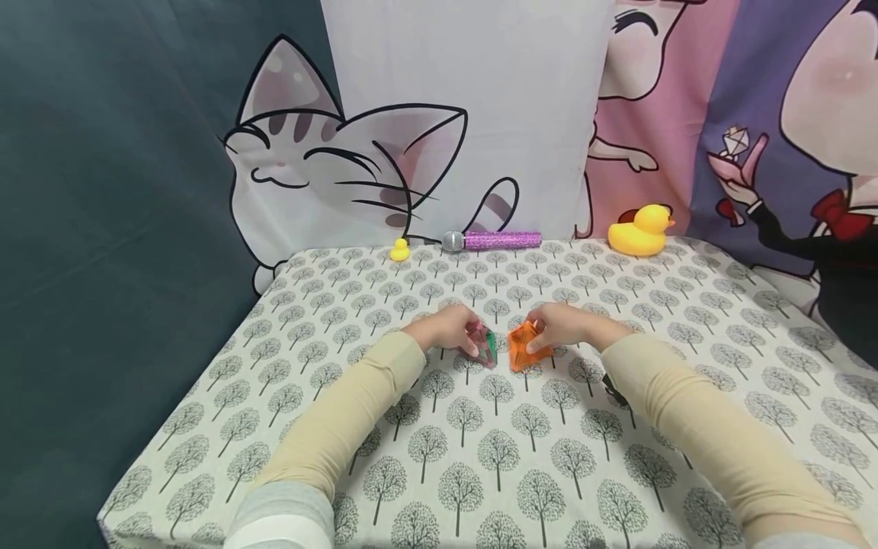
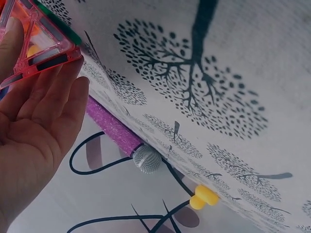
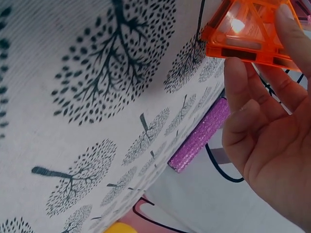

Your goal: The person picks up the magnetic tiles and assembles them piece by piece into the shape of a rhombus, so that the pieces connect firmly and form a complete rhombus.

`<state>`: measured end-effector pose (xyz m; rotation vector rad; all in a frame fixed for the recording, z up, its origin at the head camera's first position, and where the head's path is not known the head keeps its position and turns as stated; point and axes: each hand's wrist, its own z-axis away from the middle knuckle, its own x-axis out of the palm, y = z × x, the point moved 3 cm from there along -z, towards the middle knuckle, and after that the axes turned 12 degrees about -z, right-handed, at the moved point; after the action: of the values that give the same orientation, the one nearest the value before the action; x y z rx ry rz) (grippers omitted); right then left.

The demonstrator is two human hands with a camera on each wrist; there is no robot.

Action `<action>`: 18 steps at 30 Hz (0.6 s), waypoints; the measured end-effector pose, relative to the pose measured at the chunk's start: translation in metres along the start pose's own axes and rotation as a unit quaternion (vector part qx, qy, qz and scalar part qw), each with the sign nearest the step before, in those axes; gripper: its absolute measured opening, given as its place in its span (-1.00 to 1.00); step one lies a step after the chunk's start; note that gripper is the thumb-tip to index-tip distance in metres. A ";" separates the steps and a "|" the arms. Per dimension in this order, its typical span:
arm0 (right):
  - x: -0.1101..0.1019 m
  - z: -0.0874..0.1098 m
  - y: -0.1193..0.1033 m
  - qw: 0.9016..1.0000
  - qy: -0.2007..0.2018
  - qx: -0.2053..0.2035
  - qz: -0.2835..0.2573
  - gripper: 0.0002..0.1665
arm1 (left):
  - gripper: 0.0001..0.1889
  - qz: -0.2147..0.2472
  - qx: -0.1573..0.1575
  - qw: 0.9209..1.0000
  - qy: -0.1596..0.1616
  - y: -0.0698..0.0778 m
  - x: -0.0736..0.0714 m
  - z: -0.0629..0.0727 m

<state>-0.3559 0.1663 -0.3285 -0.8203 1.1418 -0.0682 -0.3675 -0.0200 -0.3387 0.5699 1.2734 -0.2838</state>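
Observation:
My left hand pinches a see-through magnetic tile piece between thumb and fingers. The left wrist view shows its pink-red triangular tile with dark magnet strips, and a green edge behind. Opposite, my right hand grips an orange see-through magnetic tile piece, thumb on one face. Triangular framing and dark strips show on this orange piece in the right wrist view. The two pieces face each other over the middle of the table, a narrow gap between them.
A tree-print cloth covers the table. Along its back edge stand a small yellow duck, a purple glitter microphone and a larger yellow duck. A dark object shows partly from behind the right sleeve.

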 end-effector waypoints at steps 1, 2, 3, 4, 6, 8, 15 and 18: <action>0.000 -0.001 0.000 1.000 0.003 -0.001 0.002 -0.43 | -0.76 0.005 -0.001 1.000 -0.001 0.000 0.000 0.000; 0.001 -0.002 -0.001 1.000 0.006 -0.006 0.007 -0.43 | -0.76 0.005 -0.001 1.000 -0.001 0.000 0.000 0.000; 0.001 -0.003 -0.002 1.000 0.009 -0.006 0.007 -0.43 | -0.75 0.004 0.000 1.000 0.000 0.001 0.000 0.000; 0.002 -0.003 -0.002 1.000 0.011 -0.006 0.009 -0.41 | -0.74 0.002 0.000 1.000 0.001 0.001 0.000 0.000; 0.003 -0.004 -0.003 1.000 0.013 -0.007 0.010 -0.37 | -0.72 -0.003 0.001 1.000 0.003 0.001 0.001 0.000; 0.004 -0.005 -0.004 1.000 0.015 -0.008 0.014 -0.35 | -0.70 -0.008 0.002 1.000 0.006 0.001 0.001 0.000; 0.007 -0.010 -0.011 1.000 0.015 -0.015 0.018 -0.49 | -0.69 -0.012 -0.001 1.000 0.005 0.003 0.002 -0.001; 0.008 -0.012 -0.012 1.000 0.017 -0.015 0.022 -0.51 | -0.70 -0.023 0.000 1.000 0.007 0.005 0.002 -0.001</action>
<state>-0.3581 0.1481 -0.3292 -0.8238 1.1937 -0.0289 -0.3655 -0.0154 -0.3394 0.5432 1.3022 -0.3179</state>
